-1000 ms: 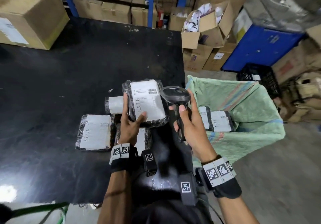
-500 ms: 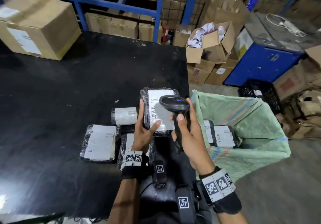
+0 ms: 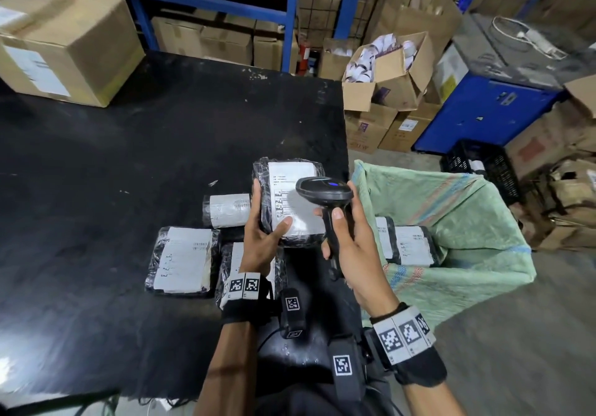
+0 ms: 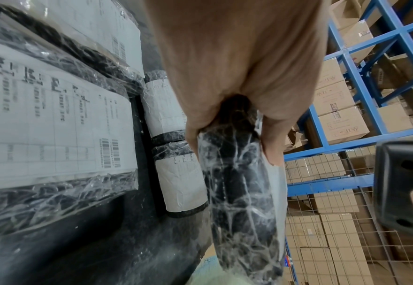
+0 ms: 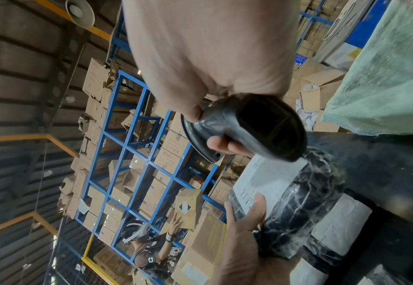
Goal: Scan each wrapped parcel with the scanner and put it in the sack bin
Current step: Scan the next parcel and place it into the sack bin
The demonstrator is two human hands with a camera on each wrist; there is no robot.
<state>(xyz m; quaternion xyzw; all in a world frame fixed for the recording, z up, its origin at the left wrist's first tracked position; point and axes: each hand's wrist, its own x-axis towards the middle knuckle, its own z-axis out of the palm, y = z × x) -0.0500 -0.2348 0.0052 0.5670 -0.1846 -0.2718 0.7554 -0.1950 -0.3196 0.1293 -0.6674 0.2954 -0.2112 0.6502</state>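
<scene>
- Above the table's near edge, the left hand grips a wrapped parcel, thumb on its white label.
- At the parcel's 3 o'clock, the right hand is closed round the scanner's handle, its head over the label.
- Three more parcels lie on the table at 7 to 9 o'clock of the held one.
- At 3 o'clock stands the green sack bin, two parcels inside.

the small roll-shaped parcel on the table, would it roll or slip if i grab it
The roll parcel looks cylindrical and lies on its side on the table, so a nudge could probably roll it. Its glossy film wrap may be slippery. It looks small enough for one hand.
</scene>
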